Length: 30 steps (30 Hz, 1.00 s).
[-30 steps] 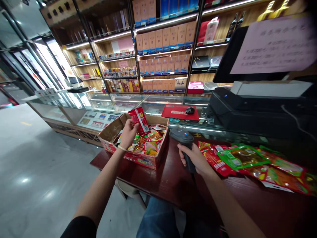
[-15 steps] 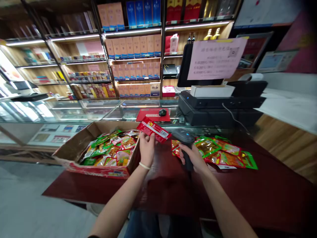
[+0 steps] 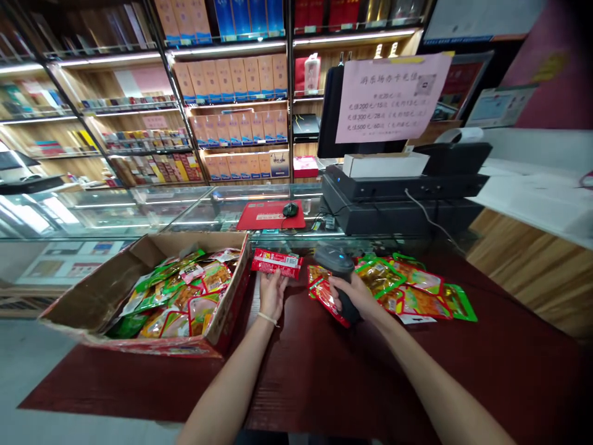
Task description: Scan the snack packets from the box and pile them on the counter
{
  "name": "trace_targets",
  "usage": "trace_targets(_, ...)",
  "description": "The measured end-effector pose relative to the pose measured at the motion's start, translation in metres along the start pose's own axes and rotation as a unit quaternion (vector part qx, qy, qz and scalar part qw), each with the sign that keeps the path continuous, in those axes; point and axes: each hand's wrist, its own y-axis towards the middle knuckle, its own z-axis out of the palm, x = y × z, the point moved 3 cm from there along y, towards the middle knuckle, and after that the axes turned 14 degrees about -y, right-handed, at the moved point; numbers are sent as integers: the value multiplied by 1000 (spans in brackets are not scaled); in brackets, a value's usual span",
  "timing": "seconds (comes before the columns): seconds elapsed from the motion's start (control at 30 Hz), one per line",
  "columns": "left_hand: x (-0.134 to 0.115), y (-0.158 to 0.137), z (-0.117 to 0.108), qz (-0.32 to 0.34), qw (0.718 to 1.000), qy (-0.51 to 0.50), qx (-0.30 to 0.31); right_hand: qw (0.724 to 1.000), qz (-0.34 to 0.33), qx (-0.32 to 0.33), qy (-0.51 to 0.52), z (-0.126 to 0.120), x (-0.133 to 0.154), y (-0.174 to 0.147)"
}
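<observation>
A red snack packet (image 3: 277,264) with a printed barcode rests in my left hand (image 3: 272,295), its fingers closed on the lower edge. My right hand (image 3: 354,295) grips a black barcode scanner (image 3: 337,261) by the handle, its head tilted toward the packet and a small blue light lit on top. Left of my left hand stands an open cardboard box (image 3: 225,309) full of colourful snack packets (image 3: 185,293). Behind and beside the scanner lies a pile of green, red and orange snack packets (image 3: 410,287), partly hidden by my right hand.
Dark red table (image 3: 296,377) under everything. Beyond it, a glass counter carries a red mouse pad (image 3: 259,214) with a black mouse (image 3: 290,210). A monitor with a pink paper sign (image 3: 391,99) stands over a black cash drawer (image 3: 393,210). Shelves of boxed goods (image 3: 231,80) line the back.
My left hand has lowered the red packet and turned it nearly level. The view has shifted, and the scanner is tilted more toward the packet, still in my right hand.
</observation>
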Motion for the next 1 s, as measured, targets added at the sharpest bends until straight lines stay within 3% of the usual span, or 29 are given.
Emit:
trace_targets(0.2, 0, 5, -6, -1, 1000, 22, -3, 998, 49, -37, 24, 2, -5, -15)
trace_targets(0.53, 3, 2, -2, -8, 999, 45, 3, 994, 103, -5, 26, -3, -5, -20)
trace_targets(0.63, 3, 3, -1, 19, 997, 74, 7, 995, 87, -35, 34, -10, 0, -20)
trace_targets(0.73, 2, 3, 2, 76, 981, 176, 17, 994, 73, -70, 40, -19, 4, -19)
trace_targets(0.8, 6, 0, 6, 83, 959, 267, 56, 992, 64, -92, 60, -25, 7, -19)
trace_targets(0.87, 14, -6, 12, 40, 933, 332, 137, 989, 53, -113, 79, -31, 8, -19)
trace_targets(0.93, 23, -12, 17, -8, 914, 348, 209, 987, 47, -126, 84, -37, 10, -20)
trace_targets(1.0, 26, -17, 20, -17, 914, 338, 223, 987, 44, -131, 79, -40, 11, -21)
